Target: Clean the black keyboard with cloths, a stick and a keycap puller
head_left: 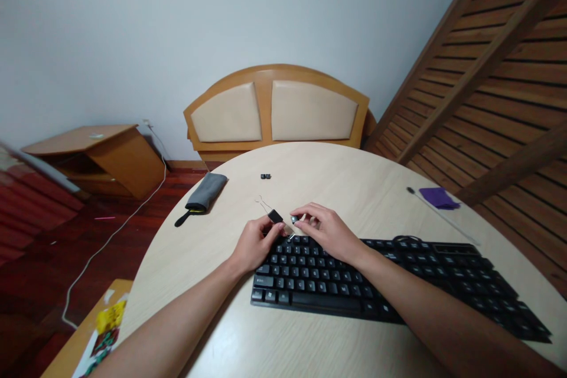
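A black keyboard (310, 269) lies on the table under my forearms. My left hand (256, 242) is closed around a keycap puller (275, 216) with a black body and thin wire loops, held over the keyboard's upper left corner. Pinched between thumb and fingers of my right hand (326, 225) is a small dark keycap (295, 220), just right of the puller. Two loose black keycaps (265, 176) sit side by side farther back on the table. My right forearm hides part of the keyboard.
A grey pouch (207, 192) with a black strap lies at the table's left edge. To the right are a thin long-handled brush (436, 209) and a folded purple cloth (438, 198). Behind the round table (345, 174) stands a wooden headboard (264, 112).
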